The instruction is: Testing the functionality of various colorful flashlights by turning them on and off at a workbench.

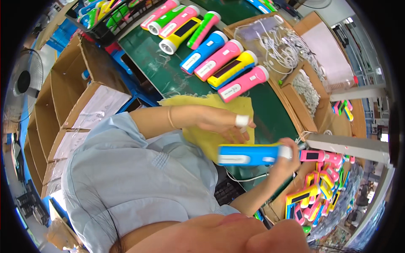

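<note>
Blue flashlight [249,154] is held level at centre, gripped at its white end by the right hand [287,158]; left hand [223,122], open with one taped finger, is hovering over a yellow cloth [206,103]; cardboard box [270,25] at one o'clock is filled with white cables [282,44]; bin at four o'clock is heaped with coloured flashlights [320,189]; finished flashlights [219,63] are laid in a row on the green mat [147,59] at twelve.

Beside the cardboard box of white cables [282,42], coloured torches [219,59] lie in rows on the green table [147,55], a black basket [105,21] beyond them.
</note>
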`<state>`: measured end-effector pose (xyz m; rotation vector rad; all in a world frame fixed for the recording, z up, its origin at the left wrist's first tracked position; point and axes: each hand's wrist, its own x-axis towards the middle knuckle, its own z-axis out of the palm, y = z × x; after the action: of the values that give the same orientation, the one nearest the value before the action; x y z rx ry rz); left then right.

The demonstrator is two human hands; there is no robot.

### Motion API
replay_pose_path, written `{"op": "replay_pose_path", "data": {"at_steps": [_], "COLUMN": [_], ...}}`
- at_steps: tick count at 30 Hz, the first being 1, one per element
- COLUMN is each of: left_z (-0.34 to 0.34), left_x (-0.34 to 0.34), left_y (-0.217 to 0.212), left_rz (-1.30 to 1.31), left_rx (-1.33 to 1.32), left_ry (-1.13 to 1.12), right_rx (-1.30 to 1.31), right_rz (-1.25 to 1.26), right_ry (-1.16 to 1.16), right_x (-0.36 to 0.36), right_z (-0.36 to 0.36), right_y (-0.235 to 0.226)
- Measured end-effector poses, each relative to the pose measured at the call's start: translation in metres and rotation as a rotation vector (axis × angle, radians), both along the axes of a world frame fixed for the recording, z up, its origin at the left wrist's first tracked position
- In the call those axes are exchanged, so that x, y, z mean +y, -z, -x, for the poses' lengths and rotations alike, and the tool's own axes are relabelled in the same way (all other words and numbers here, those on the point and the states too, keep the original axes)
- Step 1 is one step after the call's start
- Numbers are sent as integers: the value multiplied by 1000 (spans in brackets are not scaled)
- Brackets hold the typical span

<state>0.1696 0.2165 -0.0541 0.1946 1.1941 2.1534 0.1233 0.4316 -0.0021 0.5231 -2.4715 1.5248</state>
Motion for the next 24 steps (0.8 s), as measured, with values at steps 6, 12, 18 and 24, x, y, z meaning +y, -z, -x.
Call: {"op": "replay_pose_path", "data": {"at_steps": [6,12,18,24], "left_z": [-8,17,32,54], "left_x": [17,9,15,16], "left_y": [-11,-11,-15,-10], "left_rz": [331,-112,-151,180], "left_rx": [270,-177,-245,21], "left_ry": [-40,-318,-270,-477], "right_rx": [189,-568,-538,-647], "right_rz": [-120,568,461,502], "right_ry": [-95,-102,-45,-10], "right_x": [-42,-16,-7,2], "right_z": [-18,-31,-54,-43], "right_y": [24,33,60,50]}}
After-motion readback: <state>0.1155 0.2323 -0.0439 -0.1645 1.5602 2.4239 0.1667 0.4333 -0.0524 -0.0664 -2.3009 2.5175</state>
